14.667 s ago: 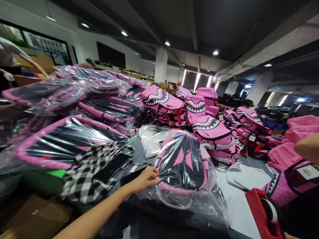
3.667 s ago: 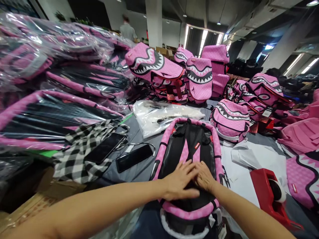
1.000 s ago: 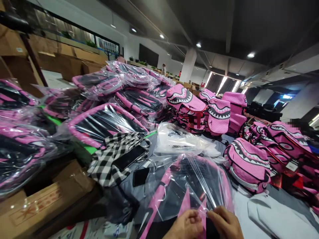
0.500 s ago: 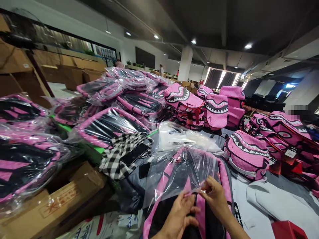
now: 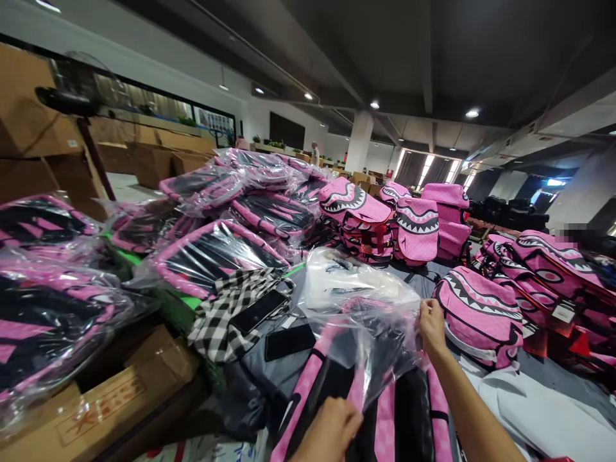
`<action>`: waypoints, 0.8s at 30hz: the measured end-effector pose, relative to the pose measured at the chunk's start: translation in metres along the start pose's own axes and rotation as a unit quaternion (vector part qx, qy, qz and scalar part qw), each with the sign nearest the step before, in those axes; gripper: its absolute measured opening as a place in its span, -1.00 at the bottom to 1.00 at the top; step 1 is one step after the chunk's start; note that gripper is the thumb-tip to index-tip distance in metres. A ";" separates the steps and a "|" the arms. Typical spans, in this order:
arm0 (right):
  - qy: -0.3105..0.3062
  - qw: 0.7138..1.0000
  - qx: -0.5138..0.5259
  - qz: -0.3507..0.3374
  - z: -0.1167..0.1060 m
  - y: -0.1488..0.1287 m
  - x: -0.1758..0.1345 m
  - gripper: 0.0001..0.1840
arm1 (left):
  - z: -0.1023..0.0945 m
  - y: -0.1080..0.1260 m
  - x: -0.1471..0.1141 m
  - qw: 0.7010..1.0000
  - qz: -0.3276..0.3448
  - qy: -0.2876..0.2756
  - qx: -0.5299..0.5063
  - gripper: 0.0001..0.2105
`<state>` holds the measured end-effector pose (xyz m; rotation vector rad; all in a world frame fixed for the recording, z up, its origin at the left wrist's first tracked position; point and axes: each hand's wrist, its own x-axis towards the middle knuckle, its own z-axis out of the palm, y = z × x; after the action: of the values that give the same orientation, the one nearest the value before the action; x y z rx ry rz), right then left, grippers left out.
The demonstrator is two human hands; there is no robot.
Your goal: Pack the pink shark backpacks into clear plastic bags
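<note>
A pink and black backpack (image 5: 385,420) lies back side up in front of me, its black straps showing. Over its upper part spreads a clear plastic bag (image 5: 370,350), its mouth pulled wide. My right hand (image 5: 432,326) is closed on the bag's edge at the right, beside the backpack's upper corner. Low over the backpack, my left hand (image 5: 332,425) is closed on the lower edge of the plastic; its fingertips are partly hidden. Just beyond the backpack lies a heap of clear plastic bags (image 5: 349,276).
Bagged pink backpacks (image 5: 219,253) are piled to the left. Unbagged shark-mouth backpacks (image 5: 481,314) stand at the right. A checkered cloth (image 5: 219,321), a phone (image 5: 260,311) and a dark flat device (image 5: 289,341) lie left of centre. A cardboard box (image 5: 106,404) is at lower left.
My hands, close together on the plastic before, have moved apart: the right up and to the right, the left down toward me. The bag's edge is stretched between them. The view has tilted upward slightly.
</note>
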<state>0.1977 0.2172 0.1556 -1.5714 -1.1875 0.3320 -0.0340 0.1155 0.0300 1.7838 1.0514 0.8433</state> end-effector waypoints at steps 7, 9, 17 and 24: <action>-0.114 0.960 -0.114 -0.231 0.020 -0.016 -0.046 -0.72 | -0.042 0.053 0.034 0.805 0.236 0.349 0.418 -0.43; -0.148 0.910 -0.212 -0.325 0.012 -0.011 -0.057 -0.87 | -0.068 0.043 0.055 0.817 0.159 0.325 0.450 -0.62; -0.077 0.837 -0.439 -0.318 -0.067 0.071 -0.048 -0.80 | -0.137 -0.047 0.032 0.866 -0.004 0.316 0.387 -0.75; -0.108 0.972 0.098 0.184 -0.090 0.116 -0.054 -0.57 | -0.134 -0.061 0.082 0.927 -0.141 0.333 -0.100 -0.84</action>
<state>0.2975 0.1315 0.0707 -1.6034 -0.9841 0.8563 -0.1337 0.2512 0.0354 1.1432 1.5423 1.3594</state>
